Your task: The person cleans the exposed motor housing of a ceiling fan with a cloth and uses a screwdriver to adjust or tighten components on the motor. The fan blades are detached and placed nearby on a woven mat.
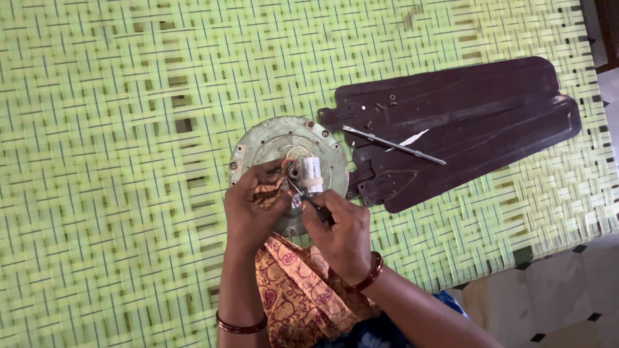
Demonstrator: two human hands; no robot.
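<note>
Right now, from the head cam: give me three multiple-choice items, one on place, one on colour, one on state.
1. Where do the fan blades lie?
A. right of the motor housing
B. left of it
C. on the floor

2. What colour is the woven mat?
A. red
B. light green
C. black

3. What does the right hand grip?
A. nothing
B. a cup
C. a thin tool

Answers: A, the dark blades lie to the housing's right; B, its strips are light green; C, fingers close round the tool.

Woven green cot bears motor housing, fan blades.
</note>
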